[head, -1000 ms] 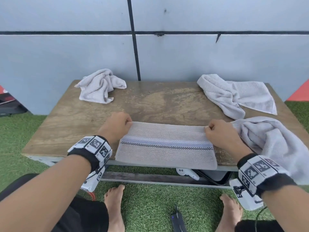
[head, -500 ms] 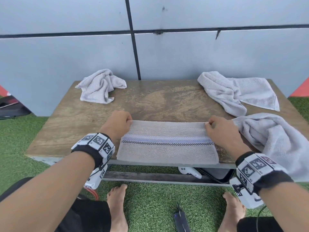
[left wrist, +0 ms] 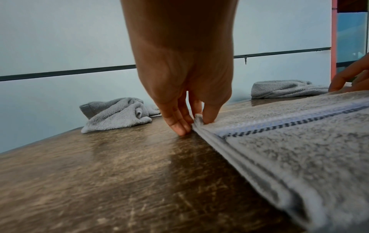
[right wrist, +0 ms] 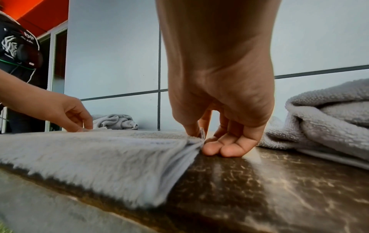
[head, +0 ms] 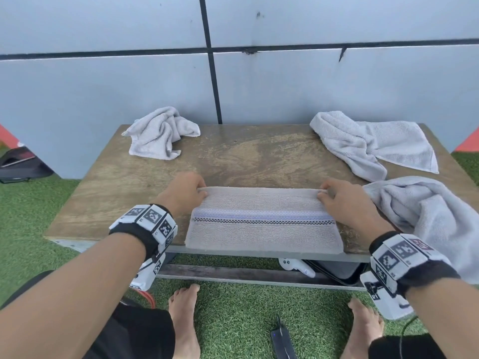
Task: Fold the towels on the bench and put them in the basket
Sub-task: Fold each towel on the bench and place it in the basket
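Observation:
A beige towel with a blue and black checked stripe (head: 263, 221) lies folded flat at the front edge of the wooden bench (head: 111, 193). My left hand (head: 188, 191) pinches the towel's far left corner (left wrist: 197, 120) between thumb and fingers. My right hand (head: 342, 196) pinches the far right corner (right wrist: 200, 135) the same way. Both hands sit low on the bench top. No basket shows in any view.
A crumpled grey towel (head: 159, 133) lies at the back left, a spread one (head: 375, 143) at the back right, and a bunched one (head: 435, 216) at the right edge by my right wrist. A blue-grey wall stands behind the bench. Bare feet and a dark device (head: 283, 343) are on the grass.
Both hands still hold the same towel corners. The folded towel's far edge has been drawn a little tighter and straighter; the hands barely shifted.

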{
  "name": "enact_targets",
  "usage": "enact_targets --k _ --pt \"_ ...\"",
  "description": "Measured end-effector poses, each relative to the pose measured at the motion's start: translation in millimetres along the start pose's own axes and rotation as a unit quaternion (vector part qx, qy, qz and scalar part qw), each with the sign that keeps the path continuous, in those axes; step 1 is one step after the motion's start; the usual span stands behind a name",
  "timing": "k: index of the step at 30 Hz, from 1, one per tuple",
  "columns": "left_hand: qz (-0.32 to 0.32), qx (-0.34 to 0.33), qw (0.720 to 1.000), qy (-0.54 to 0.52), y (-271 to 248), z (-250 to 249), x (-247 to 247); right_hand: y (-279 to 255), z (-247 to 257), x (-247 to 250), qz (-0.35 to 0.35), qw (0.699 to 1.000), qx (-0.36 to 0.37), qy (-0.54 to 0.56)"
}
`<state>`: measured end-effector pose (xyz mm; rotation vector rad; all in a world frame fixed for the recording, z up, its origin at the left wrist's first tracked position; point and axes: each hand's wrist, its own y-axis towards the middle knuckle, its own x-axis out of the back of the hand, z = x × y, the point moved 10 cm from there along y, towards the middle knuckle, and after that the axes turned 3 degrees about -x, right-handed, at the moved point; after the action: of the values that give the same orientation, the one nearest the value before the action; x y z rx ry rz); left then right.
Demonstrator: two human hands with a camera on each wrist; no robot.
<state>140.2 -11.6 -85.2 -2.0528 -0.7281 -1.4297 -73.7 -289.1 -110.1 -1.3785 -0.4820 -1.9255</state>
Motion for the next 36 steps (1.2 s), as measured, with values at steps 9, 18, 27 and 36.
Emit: enact_targets --k 9,18,27,36 --pt "-0.008 -0.005 1.0 0.015 -6 -2 16 -2 18 24 0.031 1.0 -0.001 -0.001" --pt "-0.309 -0.106 0.94 -0.093 -43 -19 142 -33 48 138 -0.203 0.958 0.078 0.184" --pt "-0.155 -0.07 0.975 -0.145 -86 10 52 -76 22 35 0.017 0.99 0.074 0.115" --pt "-0.083 0.105 0.988 -0.082 -95 48 -15 -71 9 -4 0.031 0.997 -0.03 0.06"
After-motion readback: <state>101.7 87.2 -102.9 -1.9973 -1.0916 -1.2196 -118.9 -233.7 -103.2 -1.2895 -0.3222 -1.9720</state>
